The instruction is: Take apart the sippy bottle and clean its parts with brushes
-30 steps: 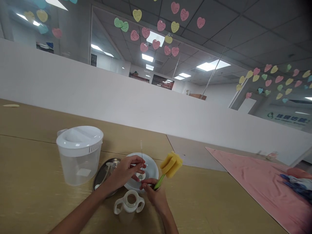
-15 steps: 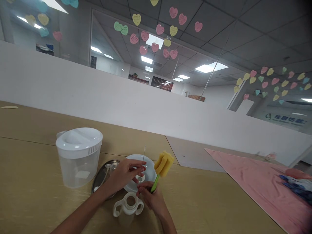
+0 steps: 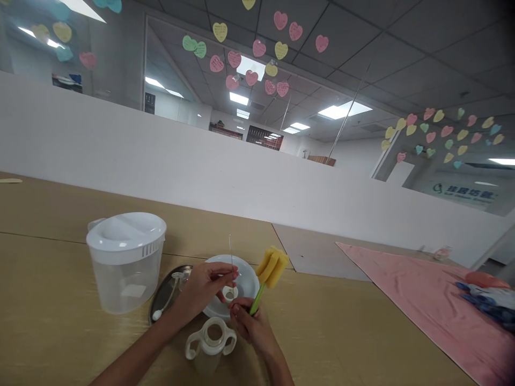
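My left hand (image 3: 211,281) pinches a thin wire-like rod (image 3: 230,249) that stands nearly upright over a pale blue bowl (image 3: 251,284). My right hand (image 3: 251,324) is closed around the green handle of a sponge bottle brush (image 3: 272,268), its yellow head pointing up. The right fingertips come close to the rod's lower end; whether they grip it too is hard to tell. A small white ring-shaped part (image 3: 230,294) shows between the hands, in front of the bowl's inside. Just below them stands an open two-handled baby bottle (image 3: 211,343) of clear plastic.
An oval metal tray (image 3: 156,300) left of the bowl carries a white tube-like part (image 3: 171,297). Farther left stands a clear pitcher with a white lid (image 3: 126,233). A pink cloth (image 3: 406,300) covers the right side, with blue fabric on it. A white partition (image 3: 225,177) runs behind.
The rod has tilted from leaning right to leaning slightly left at its top. Both hands stay close together over the bowl. The view has shifted slightly.
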Demonstrator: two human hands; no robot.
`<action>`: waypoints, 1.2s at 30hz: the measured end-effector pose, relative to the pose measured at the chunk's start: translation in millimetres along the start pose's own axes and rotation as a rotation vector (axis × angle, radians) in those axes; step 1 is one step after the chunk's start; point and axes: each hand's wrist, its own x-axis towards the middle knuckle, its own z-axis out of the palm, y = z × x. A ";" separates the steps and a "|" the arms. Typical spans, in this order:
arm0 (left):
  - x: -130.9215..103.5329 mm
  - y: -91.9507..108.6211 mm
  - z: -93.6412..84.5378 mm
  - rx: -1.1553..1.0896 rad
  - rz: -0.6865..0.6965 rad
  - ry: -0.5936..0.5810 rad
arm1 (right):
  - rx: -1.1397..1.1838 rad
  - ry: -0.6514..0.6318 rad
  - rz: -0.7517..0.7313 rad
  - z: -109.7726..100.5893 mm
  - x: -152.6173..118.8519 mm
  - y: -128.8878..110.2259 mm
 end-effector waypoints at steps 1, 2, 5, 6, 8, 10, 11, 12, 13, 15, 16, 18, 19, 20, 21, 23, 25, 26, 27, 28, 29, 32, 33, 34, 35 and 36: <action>-0.5 0.5 0.5 0.008 0.003 0.009 | 0.009 0.000 0.009 -0.4 0.1 0.3; -0.9 0.9 0.9 0.018 0.006 0.018 | 0.017 0.003 0.018 -0.7 0.1 0.1; -2.1 0.4 2.0 0.070 0.025 0.051 | 0.020 -0.003 0.036 -0.7 -0.5 -2.3; -2.3 -0.5 2.3 0.101 0.045 0.068 | 0.015 -0.013 0.036 -0.4 -0.8 -3.4; -2.5 -3.1 3.0 0.178 0.102 0.095 | -0.006 -0.032 0.024 0.4 -1.1 -5.3; -2.7 -4.9 4.0 0.236 0.144 0.109 | -0.032 -0.042 0.005 1.1 -0.9 -6.1; -2.9 -5.1 4.5 0.245 0.148 0.112 | -0.042 -0.046 -0.002 1.1 -0.5 -5.9; -3.1 -4.8 5.0 0.245 0.141 0.112 | -0.045 -0.049 -0.002 1.0 -0.1 -5.4; -3.3 -4.2 5.4 0.237 0.132 0.106 | -0.040 -0.048 0.003 0.6 0.4 -4.6; -3.4 -2.6 5.6 0.212 0.123 0.085 | -0.025 -0.042 0.013 -0.6 1.1 -2.4; -3.4 -2.0 5.4 0.196 0.125 0.063 | -0.019 -0.040 0.015 -1.1 1.3 -1.3; -2.9 -2.2 4.7 0.149 0.117 0.002 | -0.006 -0.037 0.009 -1.8 1.4 0.5; -2.6 -2.9 4.4 0.118 0.102 -0.027 | -0.003 -0.039 0.004 -1.9 1.3 1.0; -2.3 -3.9 4.1 0.086 0.081 -0.050 | 0.003 -0.038 0.002 -1.8 1.2 1.2; -1.9 -5.1 4.1 0.057 0.059 -0.067 | 0.008 -0.035 0.001 -1.5 1.1 1.1; -1.2 -7.5 4.3 0.015 0.032 -0.078 | 0.014 -0.022 0.002 -1.0 1.0 0.5; -0.6 -9.6 4.7 0.001 0.023 -0.071 | 0.018 -0.012 0.014 -0.7 1.0 0.1; -0.4 -10.7 4.8 0.002 0.017 -0.066 | 0.015 -0.015 0.020 -0.8 1.1 0.2; -0.2 -11.7 5.0 0.006 0.011 -0.060 | 0.005 -0.024 0.025 -1.0 1.3 0.5; 0.0 -12.6 5.1 0.010 0.002 -0.057 | -0.005 -0.035 0.028 -1.2 1.6 1.2; 0.2 -13.5 5.1 0.011 -0.004 -0.055 | -0.011 -0.044 0.030 -1.4 1.9 2.0; 0.6 -14.5 5.2 0.006 0.001 -0.060 | 0.006 -0.045 0.032 -1.6 2.2 4.5; 0.6 -14.1 5.2 0.015 0.009 -0.059 | 0.020 -0.042 0.032 -1.3 2.0 4.8; 0.6 -13.5 5.1 0.034 0.019 -0.059 | 0.032 -0.037 0.030 -0.8 1.5 4.5; 0.6 -12.7 4.9 0.057 0.032 -0.059 | 0.041 -0.034 0.027 0.0 0.9 3.6; 0.6 -12.1 4.6 0.078 0.046 -0.063 | 0.047 -0.032 0.026 0.9 0.2 2.2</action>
